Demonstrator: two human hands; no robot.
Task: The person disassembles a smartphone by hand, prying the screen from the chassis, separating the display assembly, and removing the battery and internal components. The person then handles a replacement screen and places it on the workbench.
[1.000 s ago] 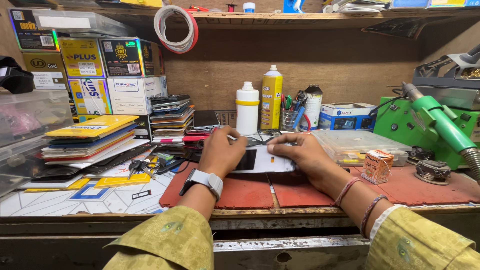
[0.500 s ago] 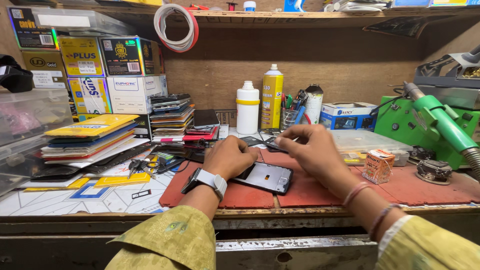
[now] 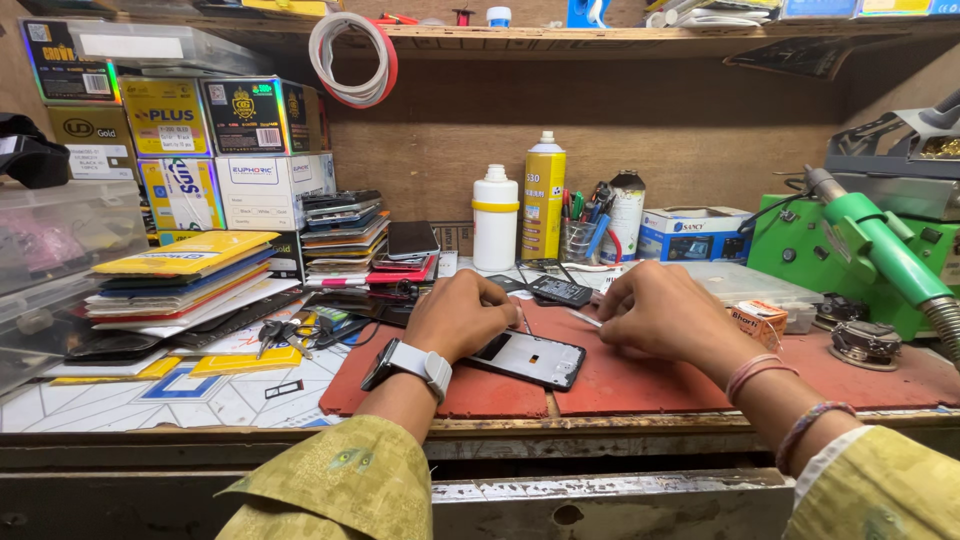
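left hand [image 3: 462,318] presses down on phone [image 3: 530,357], lying flat on red mat [image 3: 640,385] at bench edge. right hand [image 3: 660,312] pinches thin metal tool [image 3: 583,318] just beside phone's top edge. best: keep phone pinned flat, tool low, gentle pressure.

The left hand [image 3: 462,318] hides one end of the phone panel [image 3: 530,358].

Left hand [image 3: 462,318] pressing phone frame [image 3: 530,358] on red mat [image 3: 640,385], right hand [image 3: 660,312] pinching thin tool [image 3: 583,318]
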